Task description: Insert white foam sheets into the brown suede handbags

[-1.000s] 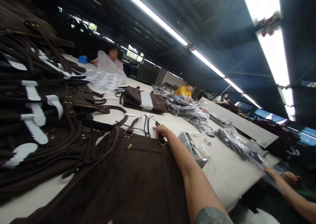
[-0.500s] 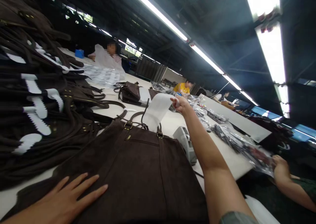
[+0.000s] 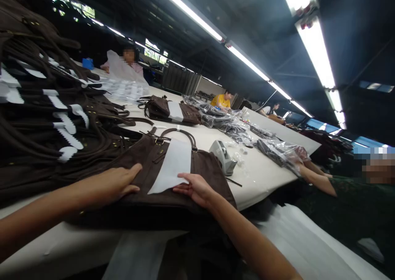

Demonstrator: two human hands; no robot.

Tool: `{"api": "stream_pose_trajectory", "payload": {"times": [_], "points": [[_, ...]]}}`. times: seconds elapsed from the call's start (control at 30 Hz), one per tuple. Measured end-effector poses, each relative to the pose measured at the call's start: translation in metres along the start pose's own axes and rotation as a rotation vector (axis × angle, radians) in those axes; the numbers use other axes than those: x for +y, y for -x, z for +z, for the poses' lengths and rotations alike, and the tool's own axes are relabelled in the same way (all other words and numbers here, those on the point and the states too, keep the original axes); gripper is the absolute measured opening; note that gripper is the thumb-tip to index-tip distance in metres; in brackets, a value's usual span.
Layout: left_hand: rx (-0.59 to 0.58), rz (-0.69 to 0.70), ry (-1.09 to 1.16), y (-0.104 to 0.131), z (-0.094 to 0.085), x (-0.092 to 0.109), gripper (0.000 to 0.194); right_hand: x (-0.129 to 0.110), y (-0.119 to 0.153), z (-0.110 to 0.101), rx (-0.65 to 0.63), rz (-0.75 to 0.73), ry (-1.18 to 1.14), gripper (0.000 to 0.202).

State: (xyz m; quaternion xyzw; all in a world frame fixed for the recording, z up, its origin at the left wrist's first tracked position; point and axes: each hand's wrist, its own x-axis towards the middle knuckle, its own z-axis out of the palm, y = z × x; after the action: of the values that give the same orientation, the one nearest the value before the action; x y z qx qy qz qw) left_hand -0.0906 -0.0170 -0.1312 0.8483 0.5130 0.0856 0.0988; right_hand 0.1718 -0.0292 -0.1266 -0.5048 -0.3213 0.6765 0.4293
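A dark brown handbag (image 3: pixel 206 173) with looped handles lies before me, its near edge toward my body. A white paper strip (image 3: pixel 174 160) runs down over its front from between the handles. My right hand (image 3: pixel 196 189) pinches the strip's lower corner against the bag, thumb on top and fingers partly under the paper. My left hand (image 3: pixel 126 181) grips the bag's left part, thumb and forefinger showing and the other fingers hidden. Right of the bag stands a grey tape dispenser (image 3: pixel 224 158).
Brown bags with white tags (image 3: pixel 61 136) are piled at left. Another wrapped handbag (image 3: pixel 160 109) lies farther back, beside plastic-bagged items (image 3: pixel 228 125). At right, a co-worker's hands (image 3: pixel 304 169) handle a plastic-wrapped bag (image 3: pixel 274 150). White sheets (image 3: pixel 296 230) lie low at right.
My right hand has brought the strip from beyond the handles down over the bag's front. My left hand, flat and spread before, now grips the bag, which looks shorter toward me.
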Motion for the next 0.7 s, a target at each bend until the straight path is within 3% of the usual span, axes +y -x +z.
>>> {"api": "stream_pose_trajectory", "payload": {"times": [0.1,0.17,0.23,0.3,0.37,0.47,0.57,0.63,0.7], "points": [[0.014,0.003,-0.171,-0.022,-0.009,0.016,0.098,0.016,-0.002,-0.002,-0.103,0.004,-0.036,0.013],[0.063,0.206,-0.273,-0.038,-0.014,0.028,0.108,0.016,0.001,0.002,-0.200,-0.006,-0.058,0.018],[0.028,0.446,-0.323,-0.054,-0.010,0.035,0.098,0.014,0.010,0.008,-0.259,-0.038,-0.039,0.022],[-0.048,0.563,-0.307,-0.067,0.000,0.036,0.085,0.015,0.028,0.008,-0.266,-0.141,-0.002,0.032],[-0.129,0.544,-0.259,-0.075,0.013,0.030,0.074,0.024,0.055,-0.001,-0.200,-0.334,0.044,0.043],[-0.184,0.483,-0.174,-0.078,0.031,0.018,0.063,0.059,0.096,-0.027,0.048,-0.566,0.178,0.036],[-0.122,0.537,-0.130,-0.077,0.042,0.012,0.065,0.114,0.109,-0.048,0.186,-0.390,0.383,0.042],[-0.063,0.569,-0.109,-0.078,0.048,0.013,0.065,0.150,0.100,-0.046,0.097,-0.230,0.419,0.047],[-0.032,0.607,-0.090,-0.080,0.052,0.015,0.060,0.178,0.085,-0.032,-0.077,-0.140,0.275,0.062]]}}
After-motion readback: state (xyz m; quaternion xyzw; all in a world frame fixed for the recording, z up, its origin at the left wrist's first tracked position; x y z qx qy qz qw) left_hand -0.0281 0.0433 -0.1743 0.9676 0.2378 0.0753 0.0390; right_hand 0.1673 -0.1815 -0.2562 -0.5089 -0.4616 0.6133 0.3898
